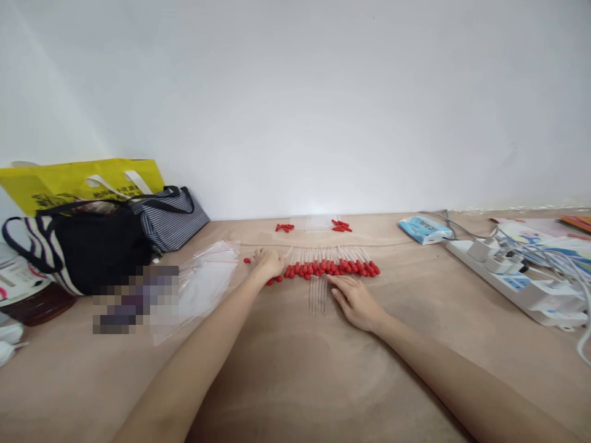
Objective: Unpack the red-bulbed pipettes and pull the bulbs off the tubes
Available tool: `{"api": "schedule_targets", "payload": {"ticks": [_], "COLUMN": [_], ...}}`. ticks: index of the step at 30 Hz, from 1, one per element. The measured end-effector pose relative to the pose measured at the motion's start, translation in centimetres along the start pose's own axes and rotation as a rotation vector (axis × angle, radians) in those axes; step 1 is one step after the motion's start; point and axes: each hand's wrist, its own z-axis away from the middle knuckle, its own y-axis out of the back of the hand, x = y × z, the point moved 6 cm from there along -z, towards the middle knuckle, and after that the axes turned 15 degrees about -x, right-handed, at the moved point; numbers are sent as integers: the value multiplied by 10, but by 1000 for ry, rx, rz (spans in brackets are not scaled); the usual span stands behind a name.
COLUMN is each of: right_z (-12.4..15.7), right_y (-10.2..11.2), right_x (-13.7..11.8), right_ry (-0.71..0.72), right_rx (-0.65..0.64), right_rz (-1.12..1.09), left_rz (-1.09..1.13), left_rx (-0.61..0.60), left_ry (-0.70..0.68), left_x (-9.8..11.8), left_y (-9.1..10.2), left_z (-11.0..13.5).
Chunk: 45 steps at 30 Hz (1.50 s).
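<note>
A long row of clear droppers with red rubber bulbs (332, 267) lies across the wooden table (295, 369). My left hand (268, 263) rests at the row's left end with its fingers curled over a few red bulbs. My right hand (354, 300) lies flat and open just below the row, its fingertips beside a small bunch of bare clear tubes (317, 293). Further back lie two small heaps of loose red bulbs (285, 227) (340, 226) with more clear tubes (317, 224) between them.
A pile of clear plastic bags (207, 280) lies to the left. Beyond it stand a striped bag (172, 215), a black bag (96, 246) and a yellow bag (78, 181). To the right are a blue tissue pack (425, 229) and a white power strip (517, 280) with cables.
</note>
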Motion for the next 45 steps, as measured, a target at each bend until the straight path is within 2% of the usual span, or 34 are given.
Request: {"api": "schedule_targets", "payload": {"ticks": [2,4,6,8,10,14,19,26,30,33,45], "right_z": [1,4,9,13,14,13,12,11,10,12,16], "right_y": [3,9,17,24,27,24,20,21,20,20,19], "right_x": [1,0,-2,-6,-12,-29,-39,-41,-42,-45,-49], "right_ry": [-8,-3,17,45,84,190,224,225,215,240,302], "right_rx": [47,147,270,355,370,266,255,254,223,245,236], "right_rz": [-14,-26,-32,-21,21,160,267,237,235,254,266], "left_rz": [-18,-33,-44,-55,-100,-160,-146,-61,-31,-29,-79], "left_rx": [97,215,328,344,380,469,517,446,459,465,473], "left_ry": [-23,-129,-365,-566,-716,-885,-950,-991,-1034,-1065,-1050], "left_x": [-2,-3,2,7,13,30,39,34,35,37,32], "left_y": [7,9,3,-13,-28,-45,-46,-42,-43,-43,-42], "left_z": [15,34,56,75,91,109,114,111,112,114,119]}}
